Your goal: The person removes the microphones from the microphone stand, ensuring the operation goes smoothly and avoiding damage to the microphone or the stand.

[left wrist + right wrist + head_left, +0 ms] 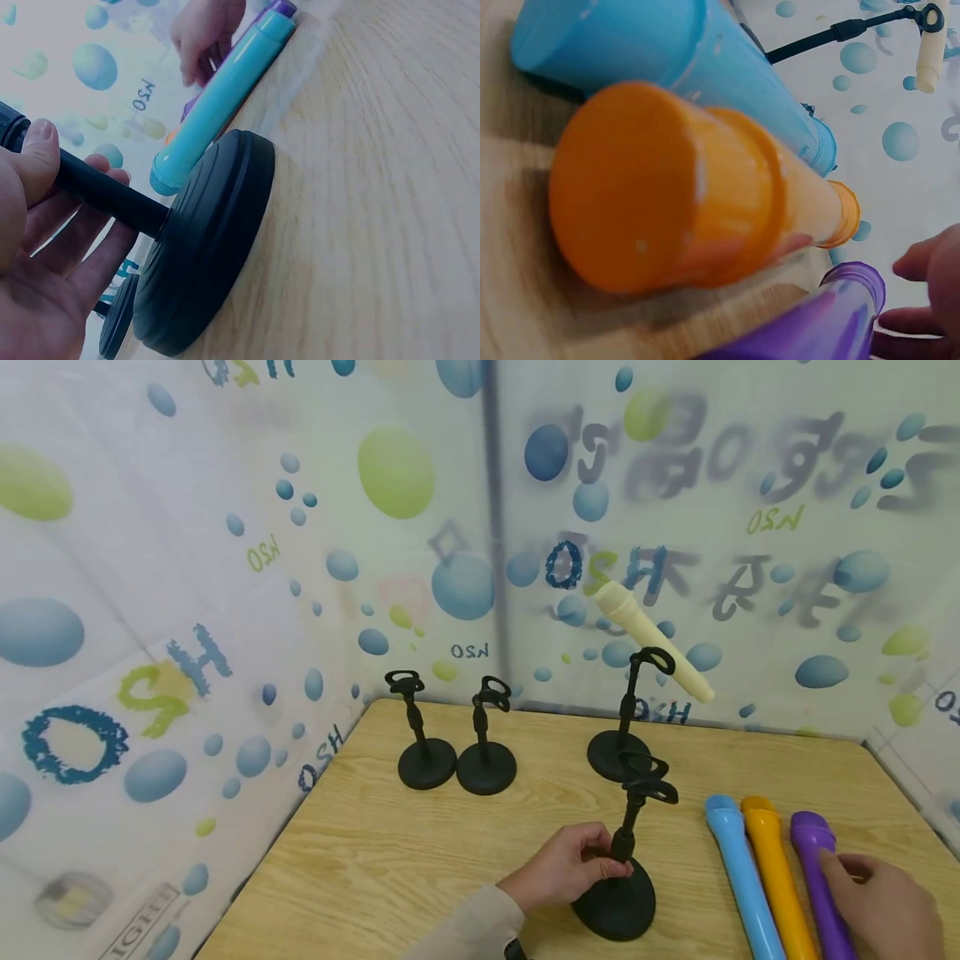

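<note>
My left hand (pixel 553 870) grips the pole of a black microphone stand (pixel 617 910) low down, just above its round base. In the left wrist view the thumb and fingers lie around the pole, and the base is close over the wood. My right hand (pixel 885 897) is at the purple toy microphone (pixel 816 833), near its head. The right wrist view has its thumb and fingers (pixel 911 321) spread beside that head. Left of it lie an orange microphone (pixel 761 817) and a light blue microphone (pixel 726 818), side by side.
Behind the gripped stand, another black stand (pixel 609 757) carries a cream microphone (pixel 660 643), tilted in its clip. Two more stands, a left one (pixel 426 765) and a right one (pixel 486 770), stand close together at the back left. Patterned curtains (pixel 420 577) enclose the wooden table (pixel 375 860).
</note>
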Available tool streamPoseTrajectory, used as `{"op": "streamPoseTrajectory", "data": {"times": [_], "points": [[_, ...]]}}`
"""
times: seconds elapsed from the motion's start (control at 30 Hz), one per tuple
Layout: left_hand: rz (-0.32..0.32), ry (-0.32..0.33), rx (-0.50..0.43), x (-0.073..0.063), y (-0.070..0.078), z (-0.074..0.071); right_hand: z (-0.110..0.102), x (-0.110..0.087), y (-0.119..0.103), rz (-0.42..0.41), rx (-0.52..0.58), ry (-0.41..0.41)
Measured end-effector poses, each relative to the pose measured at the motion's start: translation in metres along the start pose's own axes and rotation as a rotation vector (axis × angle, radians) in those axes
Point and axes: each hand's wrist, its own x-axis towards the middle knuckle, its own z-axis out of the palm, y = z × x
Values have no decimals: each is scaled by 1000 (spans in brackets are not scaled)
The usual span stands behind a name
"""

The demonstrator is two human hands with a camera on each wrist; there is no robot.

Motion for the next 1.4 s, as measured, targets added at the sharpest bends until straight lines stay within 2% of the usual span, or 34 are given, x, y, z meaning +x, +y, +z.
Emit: {"op": "streamPoseTrajectory", "data": {"times": [0.13,0.23,0.33,0.47,0.7,0.93,1.27,1.4], "points": [[12,3,29,-2,-3,0,1,-4,1,-27,67,94],[18,5,50,-3,-5,-2,3,-6,-2,-16,123,154],[24,-7,54,-4,-5,-3,3,-9,-4,11,166,189],[27,-29,45,-5,-5,-3,3,-13,-6,1,192,215],[22,-18,54,-6,-5,-3,4,-18,-11,-149,194,286],[30,-18,61,-5,-6,-3,8,-22,-19,-204,203,263],[40,-18,71,-6,-6,-3,10,-25,-25,-439,232,317],[40,-16,70,-6,-6,-3,10,-28,-32,-479,239,300]]}}
